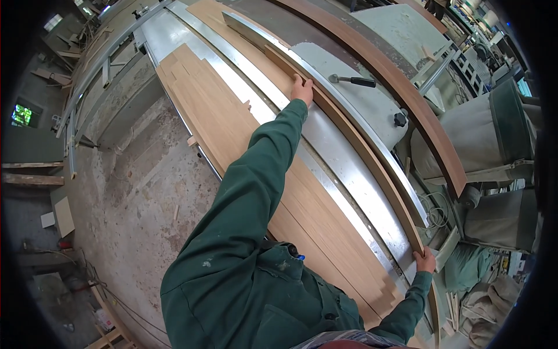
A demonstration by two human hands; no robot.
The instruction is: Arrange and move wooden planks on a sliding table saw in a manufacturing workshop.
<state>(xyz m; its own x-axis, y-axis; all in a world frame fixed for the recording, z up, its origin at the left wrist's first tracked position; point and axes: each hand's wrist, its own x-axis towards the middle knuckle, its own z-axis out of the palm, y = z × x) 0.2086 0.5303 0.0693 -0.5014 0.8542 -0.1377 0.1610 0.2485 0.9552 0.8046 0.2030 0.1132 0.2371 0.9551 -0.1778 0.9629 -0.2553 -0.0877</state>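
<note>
- here my left hand is stretched far out along the machine table, and its grip is closed on the far part of a long thin wood strip, fingers over the top edge.
- my right hand is close to my body, and its grip is closed around the near end of the same strip.
- i think i hold it at two places well apart because the strip is long and narrow; with only one hand it would bend or swing.
- the strip lies on the table, pressed along the metal fence rail, so i judge that the rail keeps it straight.
- its long axis runs from the lower right, at my right hand, to the upper left past my left hand. the far end points away from me along the table. the curve in it is maybe only from the lens, i cannot tell.
- between my body and the strip there is a stack of pale flat boards, lying parallel to the strip, their ends stepped. they touch the table, not my hands.
- beyond the rail a hammer with a black handle rests on the grey machine top, and near it is a black knob.
- a long dark brown board lies farther out, also along the same direction.
- the floor on my left is rough concrete with small wood pieces.
</note>
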